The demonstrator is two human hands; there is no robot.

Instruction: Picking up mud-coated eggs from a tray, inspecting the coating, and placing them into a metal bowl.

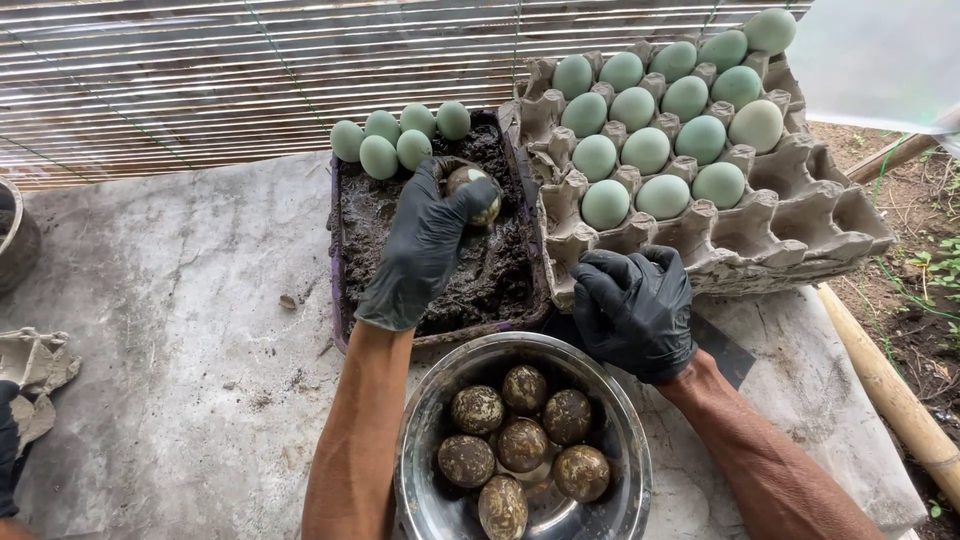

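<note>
Nearest, a steel bowl (pixel 425 440) on the counter (pixel 180 330) holds mud-coated eggs. Past it, the right hand (pixel 632 312) rests curled and empty by the egg carton (pixel 800 225). The left hand (pixel 425 240) cups a muddy egg (pixel 476 190) over the mud tray (pixel 345 290), its grip wrapped round it. The egg looks slippery and fragile; cradling it in the palm seems safest. Clean green eggs (pixel 395 140) sit beyond.
</note>
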